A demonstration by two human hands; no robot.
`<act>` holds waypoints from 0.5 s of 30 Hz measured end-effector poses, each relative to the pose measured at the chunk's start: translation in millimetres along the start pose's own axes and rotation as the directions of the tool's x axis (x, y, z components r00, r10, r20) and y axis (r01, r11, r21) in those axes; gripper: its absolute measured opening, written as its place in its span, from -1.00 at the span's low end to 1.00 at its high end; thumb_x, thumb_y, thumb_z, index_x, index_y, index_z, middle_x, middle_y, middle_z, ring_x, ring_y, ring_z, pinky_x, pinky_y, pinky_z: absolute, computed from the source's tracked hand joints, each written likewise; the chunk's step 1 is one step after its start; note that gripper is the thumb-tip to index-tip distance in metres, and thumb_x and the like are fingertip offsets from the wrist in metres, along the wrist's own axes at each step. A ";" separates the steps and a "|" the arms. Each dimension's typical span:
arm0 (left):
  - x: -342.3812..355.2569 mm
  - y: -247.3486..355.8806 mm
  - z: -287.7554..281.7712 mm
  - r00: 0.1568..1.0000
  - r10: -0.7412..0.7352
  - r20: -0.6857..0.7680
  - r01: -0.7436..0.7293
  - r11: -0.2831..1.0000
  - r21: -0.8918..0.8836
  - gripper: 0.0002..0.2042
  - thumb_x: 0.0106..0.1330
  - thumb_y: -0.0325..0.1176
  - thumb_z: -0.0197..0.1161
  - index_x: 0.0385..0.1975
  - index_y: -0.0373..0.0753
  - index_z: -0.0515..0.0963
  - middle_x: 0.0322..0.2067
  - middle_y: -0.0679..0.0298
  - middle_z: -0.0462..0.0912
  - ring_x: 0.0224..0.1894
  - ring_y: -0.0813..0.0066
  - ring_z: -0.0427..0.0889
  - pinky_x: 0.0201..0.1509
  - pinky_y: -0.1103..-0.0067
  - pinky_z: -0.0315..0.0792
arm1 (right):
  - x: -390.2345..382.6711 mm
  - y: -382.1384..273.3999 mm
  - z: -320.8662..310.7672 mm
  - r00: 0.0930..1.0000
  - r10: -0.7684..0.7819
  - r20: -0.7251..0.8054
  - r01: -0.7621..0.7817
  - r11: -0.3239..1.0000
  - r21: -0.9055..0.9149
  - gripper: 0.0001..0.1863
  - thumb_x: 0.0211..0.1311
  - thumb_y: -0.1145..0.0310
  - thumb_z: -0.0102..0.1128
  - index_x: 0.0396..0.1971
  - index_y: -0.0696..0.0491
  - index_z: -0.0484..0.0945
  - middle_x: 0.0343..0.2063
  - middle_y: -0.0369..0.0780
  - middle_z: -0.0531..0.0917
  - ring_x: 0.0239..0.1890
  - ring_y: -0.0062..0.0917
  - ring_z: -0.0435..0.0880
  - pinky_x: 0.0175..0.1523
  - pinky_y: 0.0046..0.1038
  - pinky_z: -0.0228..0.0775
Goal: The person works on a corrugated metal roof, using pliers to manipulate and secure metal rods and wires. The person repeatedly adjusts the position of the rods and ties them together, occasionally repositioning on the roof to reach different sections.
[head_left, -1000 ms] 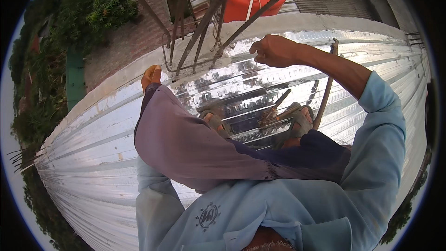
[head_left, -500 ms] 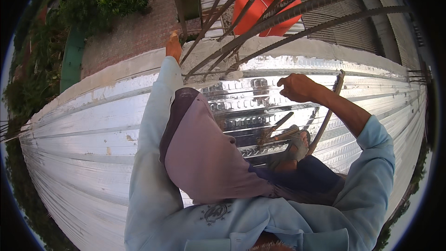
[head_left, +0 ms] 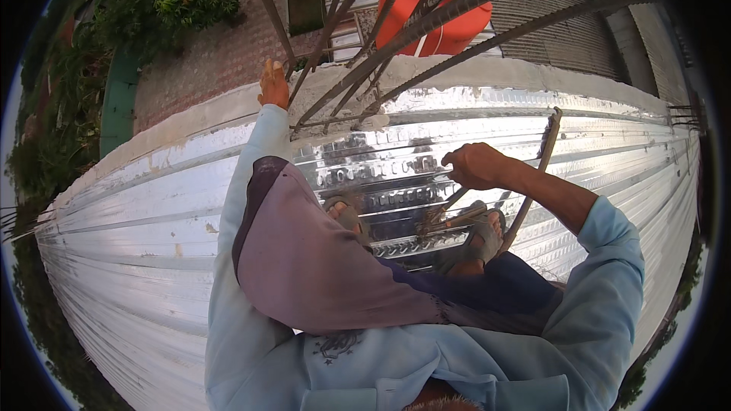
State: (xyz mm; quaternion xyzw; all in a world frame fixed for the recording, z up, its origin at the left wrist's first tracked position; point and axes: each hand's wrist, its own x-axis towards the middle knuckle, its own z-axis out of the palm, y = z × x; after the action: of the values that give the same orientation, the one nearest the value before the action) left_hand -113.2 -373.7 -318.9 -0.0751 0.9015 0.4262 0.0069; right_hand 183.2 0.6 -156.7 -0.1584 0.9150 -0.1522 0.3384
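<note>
My left hand [head_left: 272, 85] rests at the concrete wall edge [head_left: 228, 105], its fingers apart, just beside the base of the rusty rebar rods [head_left: 403, 42]. No object shows in it. Over the shiny ribbed metal sheet [head_left: 396, 183], my right hand [head_left: 478, 166] is closed with the fingers curled. Whatever it may hold is hidden. Just below that hand, a tool with two slim handles [head_left: 457, 221], perhaps pincers, lies on the sheet beside my sandalled right foot [head_left: 487, 232]. To its right lies a long brown bar [head_left: 542, 171] with a hooked tip.
Beyond the wall there is a drop to a brick-paved yard [head_left: 198, 68]. A red-orange tank [head_left: 434, 7] and corrugated roofing [head_left: 548, 15] stand behind the rods. The rebar fans out over the far side. My left foot [head_left: 346, 215] stands on the sheet.
My right hand has moved slightly nearer and left, over the tool. My left hand has shifted a little left along the edge. The left knee has swung left, uncovering my left foot.
</note>
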 end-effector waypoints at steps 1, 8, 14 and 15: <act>2.4 6.6 -2.4 0.999 -0.042 0.003 0.042 0.992 -0.117 -0.33 0.56 0.21 -0.26 0.43 -0.15 0.30 0.43 0.07 0.30 0.51 0.05 0.14 0.53 0.11 -0.01 | -2.6 -3.2 -1.2 1.000 0.015 0.021 -0.014 1.000 -0.009 -0.63 0.24 0.25 0.19 -0.02 0.11 0.63 -0.27 0.05 0.73 -0.16 -0.04 0.73 0.01 -0.08 0.57; -57.1 0.2 -11.5 0.966 -0.195 -0.170 0.067 0.824 -0.563 -0.53 0.52 -0.07 0.07 0.10 -0.41 0.56 0.03 0.00 0.65 0.05 0.22 0.63 0.15 0.36 0.45 | -13.4 30.8 31.3 0.996 0.035 -0.083 -0.036 0.999 -0.006 -0.65 0.22 0.32 0.27 -0.03 0.17 0.63 -0.32 0.04 0.74 -0.22 -0.02 0.74 -0.07 -0.07 0.57; -199.5 10.8 -21.2 0.912 0.403 -0.079 -0.407 0.913 -0.043 -0.73 0.45 -0.25 0.24 -0.03 -0.29 0.64 -0.20 0.10 0.69 -0.38 0.33 0.66 -0.27 0.48 0.53 | -60.6 66.7 8.9 0.995 0.082 -0.058 -0.090 0.986 -0.140 -0.83 0.17 0.36 0.21 -0.31 0.14 0.61 -0.42 0.01 0.70 -0.29 -0.07 0.74 -0.14 -0.09 0.57; -208.4 22.0 -19.0 0.933 0.357 0.040 -0.359 0.930 0.078 -0.72 0.41 -0.30 0.29 0.04 -0.24 0.62 -0.12 0.11 0.70 -0.44 0.27 0.69 -0.33 0.47 0.57 | -72.6 82.8 4.8 0.987 0.104 -0.125 -0.124 0.978 -0.167 -0.84 0.15 0.38 0.21 -0.32 0.14 0.61 -0.43 0.01 0.70 -0.31 -0.07 0.74 -0.15 -0.09 0.57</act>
State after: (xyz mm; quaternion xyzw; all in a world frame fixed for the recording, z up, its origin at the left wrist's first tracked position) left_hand 90.7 -347.6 -274.0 0.0961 0.9170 0.3831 -0.0565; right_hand 223.3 103.1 -150.6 -0.1257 0.9505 -0.0607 0.2776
